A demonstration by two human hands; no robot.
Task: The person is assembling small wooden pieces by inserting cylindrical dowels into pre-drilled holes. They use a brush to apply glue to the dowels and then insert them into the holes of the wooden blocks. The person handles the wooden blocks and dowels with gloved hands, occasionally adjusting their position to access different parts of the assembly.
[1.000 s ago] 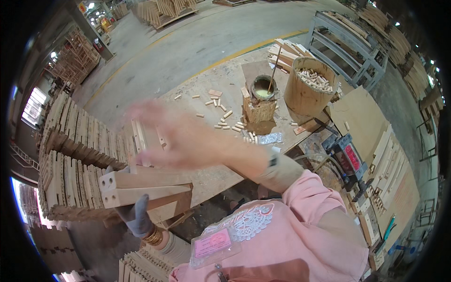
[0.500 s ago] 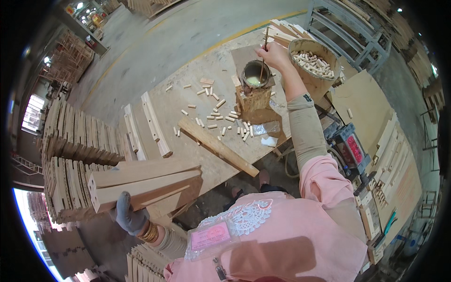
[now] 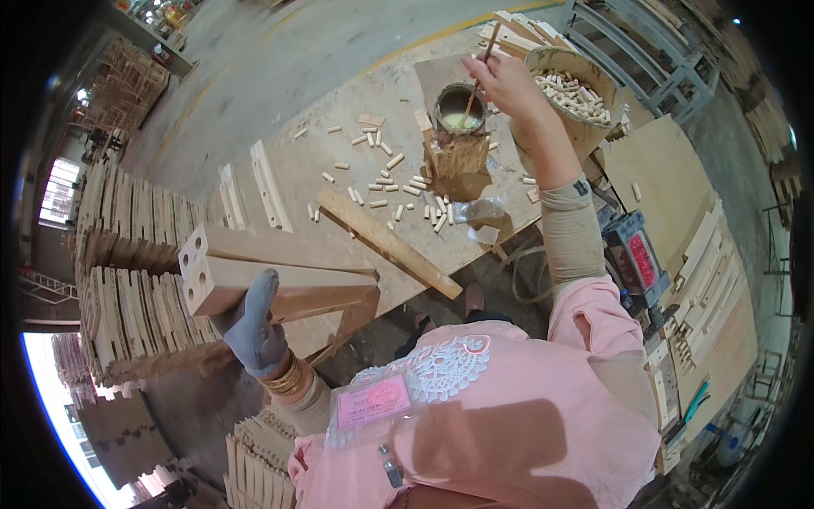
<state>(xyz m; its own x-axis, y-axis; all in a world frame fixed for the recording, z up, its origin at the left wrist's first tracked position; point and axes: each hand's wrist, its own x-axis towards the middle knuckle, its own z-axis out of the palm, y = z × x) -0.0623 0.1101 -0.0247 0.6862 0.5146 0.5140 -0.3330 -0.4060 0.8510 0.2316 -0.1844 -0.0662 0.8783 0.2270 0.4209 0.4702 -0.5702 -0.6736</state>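
My left hand [image 3: 254, 327], in a grey glove, is closed around a bundle of wooden bars [image 3: 280, 284] at the table's left edge. Round holes show in the bars' near-left ends. My bare right hand [image 3: 513, 85] pinches a thin stick [image 3: 476, 92]. The stick's lower end dips into a round pot [image 3: 440, 120] of pale liquid. That pot stands on a rough wooden block [image 3: 458, 159]. Many short wooden dowels [image 3: 392, 188] lie scattered on the table left of the block.
A bucket [image 3: 587, 137] full of dowels stands right of my right forearm. One long bar [image 3: 390, 242] lies across the table's near edge. Stacked wooden parts [image 3: 140, 314] rise at the left. A side board [image 3: 657, 174] at the right carries more strips.
The bars in my left hand have moved up and right, their holed ends turned more into view. My right hand has shifted slightly, and the stick now leans more.
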